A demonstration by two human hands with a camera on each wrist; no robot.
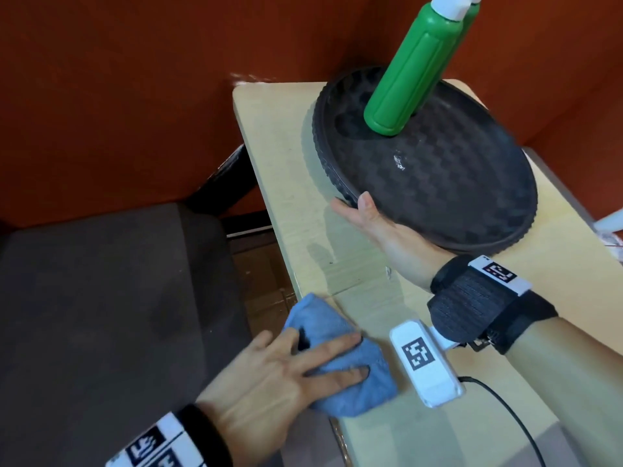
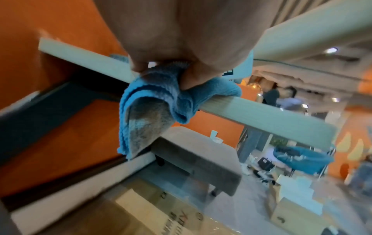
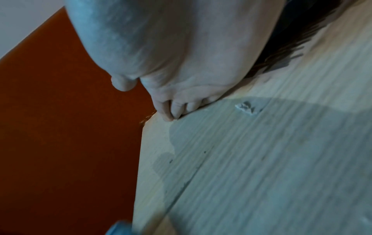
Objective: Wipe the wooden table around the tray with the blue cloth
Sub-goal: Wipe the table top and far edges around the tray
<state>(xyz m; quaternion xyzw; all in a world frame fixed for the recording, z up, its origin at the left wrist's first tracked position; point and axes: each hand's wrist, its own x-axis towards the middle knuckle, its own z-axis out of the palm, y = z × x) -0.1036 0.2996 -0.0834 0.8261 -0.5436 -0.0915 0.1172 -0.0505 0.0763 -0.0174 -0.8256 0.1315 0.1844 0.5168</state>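
The blue cloth lies bunched at the left edge of the pale wooden table, partly hanging over that edge. My left hand lies on top of it, with the cloth gathered between thumb and fingers in the left wrist view. The round black tray sits at the far end, its near side raised off the table. My right hand grips its near left rim, thumb on top and fingers curled underneath. A green bottle stands on the tray.
A damp streak runs along the table between cloth and tray, with a small scrap on the wood. An orange wall is at the back and left. A grey seat is below the left edge. A black cable trails over the near right.
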